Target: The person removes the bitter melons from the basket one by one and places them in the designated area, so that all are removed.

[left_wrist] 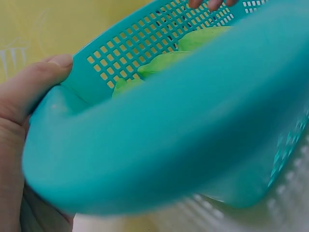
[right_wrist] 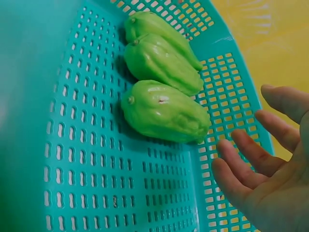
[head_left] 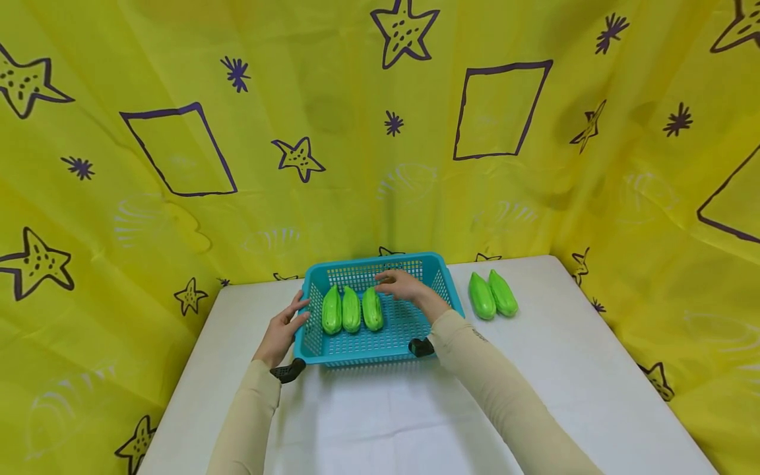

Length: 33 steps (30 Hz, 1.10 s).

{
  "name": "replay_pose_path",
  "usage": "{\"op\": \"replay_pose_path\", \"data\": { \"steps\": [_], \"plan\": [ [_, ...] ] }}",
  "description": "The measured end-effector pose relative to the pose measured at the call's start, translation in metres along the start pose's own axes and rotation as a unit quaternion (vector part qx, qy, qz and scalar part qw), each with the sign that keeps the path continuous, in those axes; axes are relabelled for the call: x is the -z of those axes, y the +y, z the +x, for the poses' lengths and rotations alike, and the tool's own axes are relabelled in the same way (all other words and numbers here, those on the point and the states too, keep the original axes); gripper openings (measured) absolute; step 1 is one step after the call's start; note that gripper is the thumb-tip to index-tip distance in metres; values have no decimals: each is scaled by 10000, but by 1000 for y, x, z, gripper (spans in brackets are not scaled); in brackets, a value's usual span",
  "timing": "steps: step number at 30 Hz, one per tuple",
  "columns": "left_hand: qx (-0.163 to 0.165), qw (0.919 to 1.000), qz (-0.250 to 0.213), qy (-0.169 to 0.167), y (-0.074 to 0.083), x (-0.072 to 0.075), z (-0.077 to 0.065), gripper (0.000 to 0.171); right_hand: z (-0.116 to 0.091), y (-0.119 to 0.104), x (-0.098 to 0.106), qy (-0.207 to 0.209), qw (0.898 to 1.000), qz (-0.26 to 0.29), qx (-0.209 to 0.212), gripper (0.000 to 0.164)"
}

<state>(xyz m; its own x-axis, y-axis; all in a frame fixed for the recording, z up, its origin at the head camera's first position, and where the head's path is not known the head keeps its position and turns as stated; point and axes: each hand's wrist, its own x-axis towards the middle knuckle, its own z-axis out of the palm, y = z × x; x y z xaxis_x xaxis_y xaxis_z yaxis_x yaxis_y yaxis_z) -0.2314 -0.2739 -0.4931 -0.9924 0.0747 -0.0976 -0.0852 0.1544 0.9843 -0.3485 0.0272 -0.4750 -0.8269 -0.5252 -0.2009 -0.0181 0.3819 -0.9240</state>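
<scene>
A turquoise plastic basket [head_left: 380,359] with mesh walls stands on the white table. Inside, toward its left side, lie three light-green, ridged, gourd-like vegetables [head_left: 351,311] in a row; one vegetable [right_wrist: 164,111] shows a small pale mark. My left hand [head_left: 280,335] holds the basket's left end, its digits around the rim, as the left wrist view shows at the near corner. Over the basket's far side hovers my right hand [head_left: 402,285], fingers loosely spread and holding nothing, just right of the rightmost vegetable's tip.
Two more green vegetables [head_left: 493,295] lie side by side on the white table [head_left: 380,422], right of the basket. A yellow curtain [head_left: 332,218] with stars and squares surrounds the table at the back and sides, close behind the basket.
</scene>
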Motion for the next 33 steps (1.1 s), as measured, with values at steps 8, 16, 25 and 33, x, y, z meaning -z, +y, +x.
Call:
{"op": "replay_pose_path", "data": {
  "steps": [8, 16, 25, 33],
  "plan": [
    [-122, 9999, -12, 1, -12, 3, 7, 47, 9, 5, 0, -20, 9997, -118, -195, 48],
    [-186, 9994, 255, 142, -30, 6, 17, 51, 14, 9, -3, -169, 9978, -318, -551, 49],
    [-135, 9999, 0, 96, -28, 5, 14, 48, 12, 7, -16, -224, 9965, -232, -772, 52],
    [-109, 9999, 63, 4, -4, 0, 3, 48, 11, 10, -20, -667, 9931, -76, -966, 58]
  ]
}}
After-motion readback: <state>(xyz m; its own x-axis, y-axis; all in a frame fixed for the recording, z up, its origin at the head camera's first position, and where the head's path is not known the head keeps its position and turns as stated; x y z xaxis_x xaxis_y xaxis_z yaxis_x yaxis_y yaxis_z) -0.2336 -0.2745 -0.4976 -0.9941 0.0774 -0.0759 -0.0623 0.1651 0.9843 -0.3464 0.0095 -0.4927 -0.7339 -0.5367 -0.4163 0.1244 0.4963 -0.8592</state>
